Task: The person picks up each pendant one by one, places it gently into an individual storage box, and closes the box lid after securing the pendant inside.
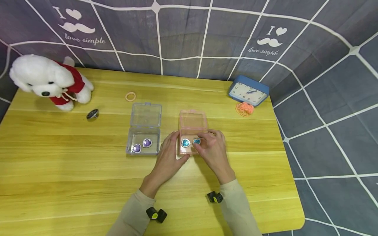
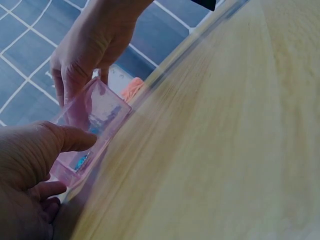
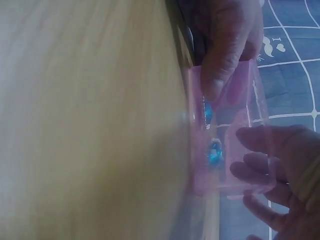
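Observation:
A clear pink box [image 1: 193,153] stands on the table with its lid [image 1: 193,120] raised at the back. Inside lie two blue heart-shaped gems with sparkling rims, the left gem [image 1: 185,143] flat and the right gem [image 3: 215,154] tilted. My left hand [image 1: 169,159] grips the box from the left, its thumb [image 2: 77,138] at the front wall. My right hand [image 1: 213,149] hovers over the box's right side, fingers loosely bent. In the head view its thumb tip overlaps the right gem, while the right wrist view shows a gap between fingers and gem.
Left of the pink box, an open clear purple box [image 1: 143,152] holds two purple heart gems. Farther back are a peach ring [image 1: 130,96], a dark knob-like object [image 1: 93,114], a white plush dog [image 1: 44,77], a blue clock [image 1: 249,91] and orange cord [image 1: 244,109].

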The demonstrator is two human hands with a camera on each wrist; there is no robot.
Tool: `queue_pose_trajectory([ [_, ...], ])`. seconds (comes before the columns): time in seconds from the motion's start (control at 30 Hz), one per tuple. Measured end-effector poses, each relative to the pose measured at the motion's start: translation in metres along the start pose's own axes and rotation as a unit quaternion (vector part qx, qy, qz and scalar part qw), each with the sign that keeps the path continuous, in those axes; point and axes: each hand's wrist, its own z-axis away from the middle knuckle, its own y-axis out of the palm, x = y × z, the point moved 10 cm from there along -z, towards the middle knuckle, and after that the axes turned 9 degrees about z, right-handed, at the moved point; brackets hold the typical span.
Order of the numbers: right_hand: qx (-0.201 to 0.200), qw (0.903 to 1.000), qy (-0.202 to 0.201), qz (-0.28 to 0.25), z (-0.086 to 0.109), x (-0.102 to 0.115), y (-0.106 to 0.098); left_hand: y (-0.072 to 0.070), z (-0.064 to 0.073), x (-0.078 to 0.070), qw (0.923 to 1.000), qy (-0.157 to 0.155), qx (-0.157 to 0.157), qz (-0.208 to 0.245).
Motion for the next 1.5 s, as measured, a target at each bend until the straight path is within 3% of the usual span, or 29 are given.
queue_pose_trajectory([
  [0.33,-0.022,0.9997,-0.013,-0.007,0.002,0.001,-0.001,-0.001,0.0,-0.001,1.0,0.0,0.001,0.001],
  [0.6,-0.04,0.9972,0.006,-0.063,0.001,-0.005,-0.009,0.0,0.0,-0.002,1.0,0.003,-0.003,0.003],
  [0.87,-0.105,0.9805,0.047,-0.159,-0.013,-0.033,-0.026,0.0,-0.001,-0.002,1.0,-0.003,-0.002,0.005],
  [1.0,-0.064,0.9605,0.124,-0.241,-0.024,-0.059,-0.006,0.0,-0.001,-0.001,1.0,-0.006,-0.002,0.005],
  [1.1,-0.015,0.9372,0.192,-0.291,-0.027,-0.073,0.014,0.001,0.0,0.0,1.0,-0.005,0.0,0.005],
  [1.2,0.002,0.9137,0.235,-0.332,-0.027,-0.078,0.025,0.002,0.0,0.0,1.0,-0.004,0.002,0.003],
  [1.37,-0.026,0.8681,0.25,-0.428,-0.03,-0.075,0.024,0.001,0.0,0.002,1.0,-0.008,0.002,-0.002],
  [1.43,-0.036,0.8536,0.248,-0.457,-0.031,-0.073,0.021,0.001,0.0,0.003,0.9999,-0.011,0.002,-0.001],
  [1.5,-0.041,0.8461,0.246,-0.471,-0.03,-0.071,0.016,0.001,0.0,0.003,0.9999,-0.013,0.002,0.0],
])
